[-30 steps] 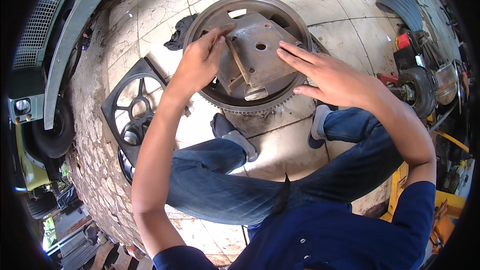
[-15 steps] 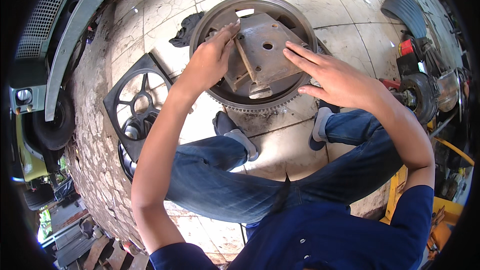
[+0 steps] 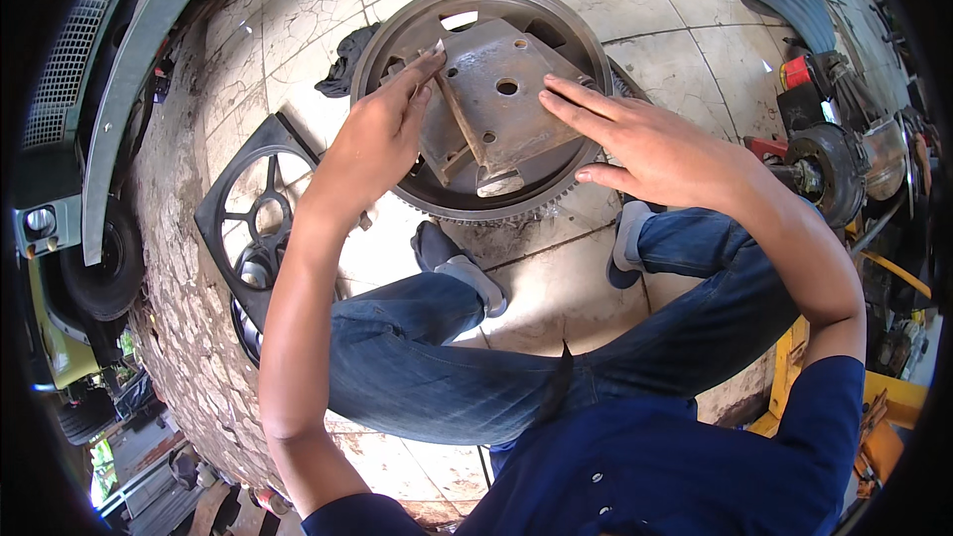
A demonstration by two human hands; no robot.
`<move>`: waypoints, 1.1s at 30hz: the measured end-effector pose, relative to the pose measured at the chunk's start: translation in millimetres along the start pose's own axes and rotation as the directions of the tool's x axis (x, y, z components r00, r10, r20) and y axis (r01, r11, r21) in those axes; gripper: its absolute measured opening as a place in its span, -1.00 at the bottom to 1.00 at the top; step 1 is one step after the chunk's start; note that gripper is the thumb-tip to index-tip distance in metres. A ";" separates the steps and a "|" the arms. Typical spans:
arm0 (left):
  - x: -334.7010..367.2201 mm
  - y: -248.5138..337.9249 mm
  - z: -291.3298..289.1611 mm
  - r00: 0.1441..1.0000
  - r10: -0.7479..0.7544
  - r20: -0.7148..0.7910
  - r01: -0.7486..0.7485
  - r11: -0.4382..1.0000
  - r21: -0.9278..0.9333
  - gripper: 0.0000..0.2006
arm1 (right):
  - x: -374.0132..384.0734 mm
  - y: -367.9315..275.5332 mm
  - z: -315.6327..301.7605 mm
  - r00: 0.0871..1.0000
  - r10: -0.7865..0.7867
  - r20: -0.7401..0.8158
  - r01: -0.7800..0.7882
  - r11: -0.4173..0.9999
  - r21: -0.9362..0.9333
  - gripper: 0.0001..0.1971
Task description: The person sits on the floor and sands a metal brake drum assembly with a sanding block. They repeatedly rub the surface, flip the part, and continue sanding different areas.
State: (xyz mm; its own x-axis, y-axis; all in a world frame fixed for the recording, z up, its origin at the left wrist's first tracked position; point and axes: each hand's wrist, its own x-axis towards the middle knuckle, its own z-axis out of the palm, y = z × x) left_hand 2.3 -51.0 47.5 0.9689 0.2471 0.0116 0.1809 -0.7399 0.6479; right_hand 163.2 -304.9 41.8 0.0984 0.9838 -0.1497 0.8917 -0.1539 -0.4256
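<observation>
A rusty metal bracket (image 3: 541, 119), a flat plate with several round holes, rests on a large round flywheel (image 3: 586, 30) with a toothed outer ring. My left hand (image 3: 362, 144) is closed at the bracket's upper left edge, fingers together and thumb below. From there a narrow brown bar (image 3: 462, 119) runs down to a shiny metal lug (image 3: 498, 183); whether these belong to the bracket I cannot tell. My right hand (image 3: 645, 144) is open, its long fingers laid over the plate's right side and its thumb apart near the flywheel's rim.
On the left stands a black fan-like frame (image 3: 273, 164). A dark cloth (image 3: 347, 60) lies beside the flywheel. My feet are just below it on tiles (image 3: 556, 283). Machine parts (image 3: 829, 174) and a ribbed black strip (image 3: 789, 0) lie right; a vehicle front (image 3: 60, 179) is far left.
The whole scene has shifted slightly left and up in view. Both hands keep nearly the same places on the bracket.
</observation>
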 end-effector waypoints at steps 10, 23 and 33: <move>2.2 -11.9 -0.7 0.962 -0.270 0.029 0.266 0.915 -0.304 -0.58 | 4.2 -3.0 -1.9 1.000 0.013 0.011 -0.013 1.000 0.000 -0.26; 4.1 -19.8 4.9 0.996 0.087 -0.015 -0.086 0.994 0.062 -0.59 | 6.0 -2.8 -1.6 1.000 0.005 0.005 -0.005 1.000 -0.015 -0.26; 1.6 3.0 5.3 0.993 0.104 -0.052 -0.086 0.957 0.278 -0.49 | 5.2 -1.9 -1.1 1.000 0.019 0.012 -0.019 1.000 -0.011 -0.26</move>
State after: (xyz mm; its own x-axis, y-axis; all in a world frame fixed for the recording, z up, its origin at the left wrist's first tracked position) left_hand 5.3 -56.1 45.5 0.9725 0.2005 0.1186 0.1364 -0.9029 0.4075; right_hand 162.5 -299.4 42.8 0.1098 0.9796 -0.1685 0.8944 -0.1713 -0.4132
